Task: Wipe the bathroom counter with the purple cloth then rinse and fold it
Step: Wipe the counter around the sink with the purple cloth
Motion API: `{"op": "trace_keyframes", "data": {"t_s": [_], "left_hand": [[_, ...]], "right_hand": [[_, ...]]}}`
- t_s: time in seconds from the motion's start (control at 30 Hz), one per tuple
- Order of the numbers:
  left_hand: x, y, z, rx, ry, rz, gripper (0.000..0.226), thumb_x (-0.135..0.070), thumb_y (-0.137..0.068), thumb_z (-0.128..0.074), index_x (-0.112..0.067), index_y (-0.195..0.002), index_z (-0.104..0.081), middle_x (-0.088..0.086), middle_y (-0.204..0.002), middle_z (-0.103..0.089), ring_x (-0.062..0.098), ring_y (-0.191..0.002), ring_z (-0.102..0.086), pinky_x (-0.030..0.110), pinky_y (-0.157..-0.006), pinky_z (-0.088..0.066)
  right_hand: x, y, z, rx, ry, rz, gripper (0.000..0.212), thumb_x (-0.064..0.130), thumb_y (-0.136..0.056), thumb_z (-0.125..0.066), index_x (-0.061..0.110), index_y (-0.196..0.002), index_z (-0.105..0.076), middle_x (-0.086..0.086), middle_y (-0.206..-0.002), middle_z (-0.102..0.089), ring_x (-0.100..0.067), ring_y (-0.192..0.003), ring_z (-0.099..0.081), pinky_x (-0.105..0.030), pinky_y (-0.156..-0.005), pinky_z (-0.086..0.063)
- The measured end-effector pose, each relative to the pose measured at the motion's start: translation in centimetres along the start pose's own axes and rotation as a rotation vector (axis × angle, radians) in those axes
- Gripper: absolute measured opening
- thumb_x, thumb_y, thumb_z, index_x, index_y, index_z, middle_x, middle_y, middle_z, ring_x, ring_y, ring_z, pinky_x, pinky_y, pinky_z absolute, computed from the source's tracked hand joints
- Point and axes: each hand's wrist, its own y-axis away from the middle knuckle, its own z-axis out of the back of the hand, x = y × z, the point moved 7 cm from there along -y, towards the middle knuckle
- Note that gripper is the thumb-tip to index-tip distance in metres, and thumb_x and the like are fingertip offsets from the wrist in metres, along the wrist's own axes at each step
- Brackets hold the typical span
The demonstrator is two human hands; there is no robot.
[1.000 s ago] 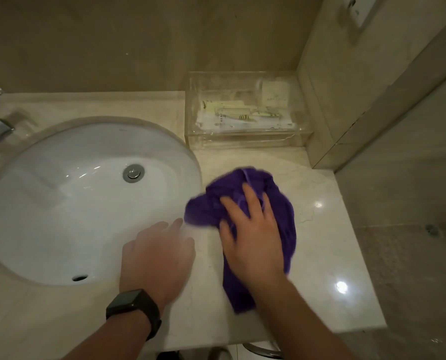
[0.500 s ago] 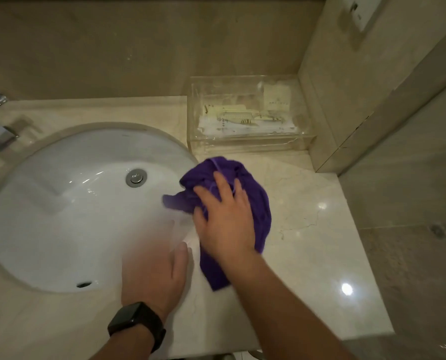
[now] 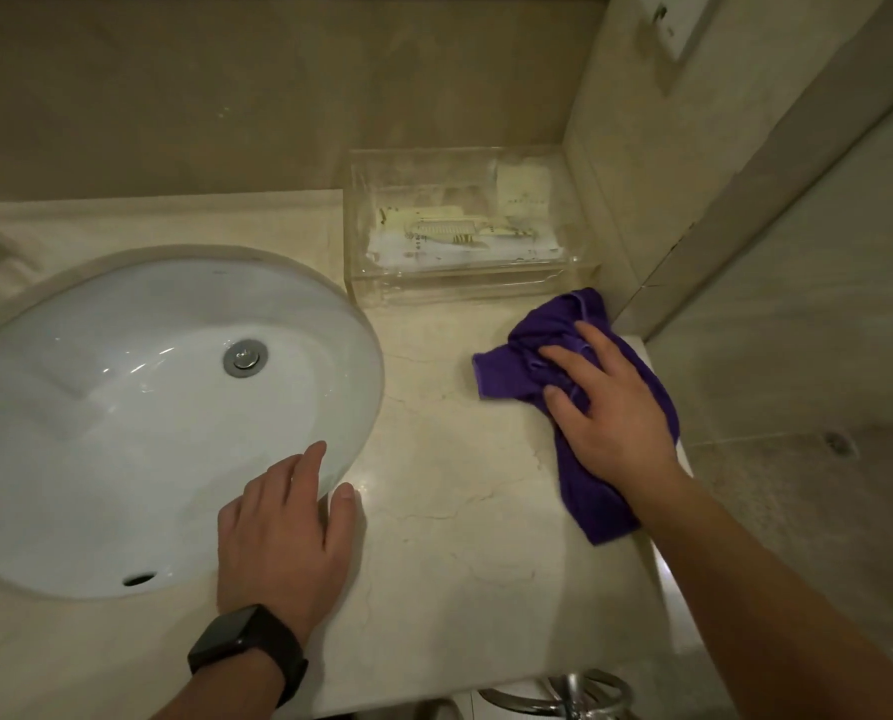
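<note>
My right hand [image 3: 610, 413] pressed flat on the purple cloth [image 3: 507, 371], fingers [image 3: 597, 343] straight and spread, cloth bunched beneath and beyond them, my left hand [image 3: 283, 532] straight-fingered on the counter [image 3: 460, 537] by the sink [image 3: 96, 407]

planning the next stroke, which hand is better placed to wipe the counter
Right: the right hand presses the purple cloth on the counter; the left hand rests empty by the sink.

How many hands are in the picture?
2. The left hand, wearing a dark watch, rests flat at the sink edge; the right hand presses the purple cloth on the counter, near the clear box.
</note>
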Motion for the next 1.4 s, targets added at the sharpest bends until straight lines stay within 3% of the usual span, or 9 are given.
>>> {"op": "trace_keyframes", "data": {"t_s": [0.27, 0.4, 0.67, 0.77, 0.9, 1.0, 1.13, 1.3, 1.4], "left_hand": [[-0.1, 0.0, 0.0, 0.016, 0.012, -0.011, 0.066, -0.054, -0.088, -0.023, -0.021, -0.140, -0.049, 0.004, -0.130, -0.059, 0.027, -0.117, -0.051, 0.045, -0.099, -0.035], [-0.2, 0.1, 0.0, 0.012, 0.034, -0.024, 0.067, -0.054, -0.088, -0.022, -0.023, -0.143, -0.044, 0.004, -0.134, -0.056, 0.026, -0.120, -0.049, 0.044, -0.102, -0.034], [1.0, 0.5, 0.9, -0.031, 0.355, 0.020, 0.072, -0.058, -0.086, -0.022, -0.024, -0.147, -0.038, 0.004, -0.137, -0.052, 0.024, -0.122, -0.046, 0.048, -0.103, -0.039], [1.0, 1.1, 1.9, -0.047, 0.458, -0.019, 0.068, -0.056, -0.088, -0.024, -0.024, -0.145, -0.041, 0.003, -0.136, -0.052, 0.021, -0.123, -0.045, 0.047, -0.104, -0.039], [1.8, 2.6, 4.7, -0.105, 0.388, -0.179, 0.056, -0.046, -0.093, -0.029, -0.016, -0.132, -0.056, 0.005, -0.126, -0.061, 0.022, -0.114, -0.053, 0.039, -0.100, -0.040], [4.9, 3.8, 5.5, -0.098, 0.292, -0.196, 0.057, -0.043, -0.093, -0.030, -0.014, -0.133, -0.057, 0.006, -0.132, -0.060, 0.023, -0.120, -0.053, 0.039, -0.104, -0.038], [4.7, 5.0, 4.2, -0.021, 0.219, -0.251, 0.062, -0.047, -0.093, -0.029, -0.017, -0.144, -0.047, 0.005, -0.146, -0.048, 0.021, -0.131, -0.044, 0.034, -0.110, -0.029], [-2.7, 4.6, 1.5, 0.021, 0.229, -0.334, 0.064, -0.050, -0.095, -0.026, -0.016, -0.145, -0.045, 0.005, -0.146, -0.045, 0.022, -0.132, -0.040, 0.038, -0.111, -0.033], [-7.5, 5.2, 0.3, 0.062, 0.279, -0.388, 0.064, -0.052, -0.096, -0.024, -0.016, -0.144, -0.047, 0.005, -0.145, -0.047, 0.021, -0.131, -0.041, 0.036, -0.110, -0.033]], "right_hand": [[-4.0, 9.1, 1.6, -0.160, -0.025, -0.188, 0.044, 0.033, -0.094, -0.065, 0.031, -0.138, -0.059, 0.003, -0.162, -0.030, -0.026, -0.145, -0.034, -0.051, -0.112, -0.038], [-2.8, 12.8, 0.2, -0.160, 0.002, -0.272, 0.047, 0.035, -0.094, -0.063, 0.034, -0.141, -0.055, 0.005, -0.164, -0.023, -0.030, -0.149, -0.024, -0.055, -0.115, -0.034], [9.4, 14.5, -6.4, -0.059, 0.060, -0.064, 0.051, 0.048, -0.092, -0.048, 0.037, -0.142, -0.051, -0.004, -0.163, -0.029, -0.039, -0.146, -0.029, -0.053, -0.118, -0.030], [15.4, 15.1, -9.2, 0.013, 0.076, 0.024, 0.054, 0.045, -0.092, -0.048, 0.036, -0.145, -0.046, -0.004, -0.164, -0.026, -0.039, -0.149, -0.024, -0.049, -0.121, -0.020], [22.1, 16.5, -13.5, 0.281, 0.050, 0.136, 0.076, 0.042, -0.091, -0.057, 0.029, -0.158, -0.022, 0.002, -0.168, 0.006, -0.032, -0.153, 0.013, -0.046, -0.123, 0.008], [24.0, 17.1, -14.3, 0.354, 0.083, 0.200, 0.075, 0.045, -0.092, -0.059, 0.029, -0.156, -0.024, 0.005, -0.167, 0.012, -0.029, -0.152, 0.017, -0.041, -0.119, 0.018], [22.2, 16.6, -13.3, 0.351, 0.095, 0.249, 0.063, 0.043, -0.095, -0.052, 0.034, -0.154, -0.031, 0.006, -0.168, 0.004, -0.028, -0.154, 0.003, -0.040, -0.123, 0.008], [14.8, 14.9, -9.4, 0.261, 0.117, 0.230, 0.060, 0.042, -0.096, -0.044, 0.038, -0.155, -0.030, 0.005, -0.168, -0.012, -0.029, -0.153, -0.014, -0.042, -0.125, -0.010], [10.3, 14.6, -6.6, 0.197, 0.129, 0.218, 0.054, 0.048, -0.096, -0.037, 0.038, -0.149, -0.041, 0.004, -0.165, -0.022, -0.030, -0.150, -0.026, -0.048, -0.122, -0.021]]}}
